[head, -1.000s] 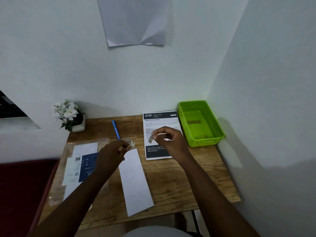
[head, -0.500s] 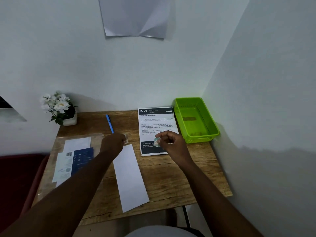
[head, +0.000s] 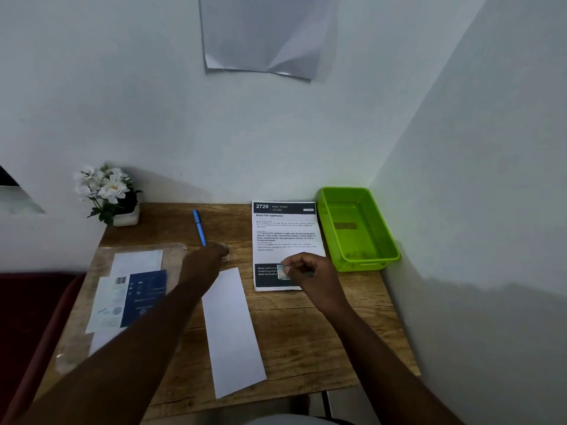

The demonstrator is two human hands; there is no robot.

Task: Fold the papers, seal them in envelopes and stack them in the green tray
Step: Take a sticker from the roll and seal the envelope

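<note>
**Tape in the fingers, folded paper waiting on the table**

The folded paper (head: 233,329) lies flat at lower centre of the frame, a long white strip on the wooden table (head: 306,332). It looks light and limp: likely to slide on the wood and crease if pinched hard, so a hold at one short end or along a long edge, thumb on top, should suit it best.

The right hand (head: 310,276), centre right, has its fingers curled, pinching a small pale piece (head: 283,271), apparently tape or a sticker, over the lower part of the printed sheet (head: 285,240). That bit is flimsy and probably tacky, so it is best held by a corner.

The left hand (head: 205,262), centre, has its fingers bent round something small at its tips (head: 226,253), perhaps a tape roll; it is too hidden to name.

The green tray (head: 389,240) stands at right against the wall, just beside the sheet.

Legible on the sheet: "2720", "DESK / STUDY", "Book Film Application"; the finer lines are too small to read. At left, a clear packet (head: 122,296) holds white pieces with a barcode and a dark blue card, its text unreadable. A blue pen (head: 199,227) lies above the left hand.
</note>
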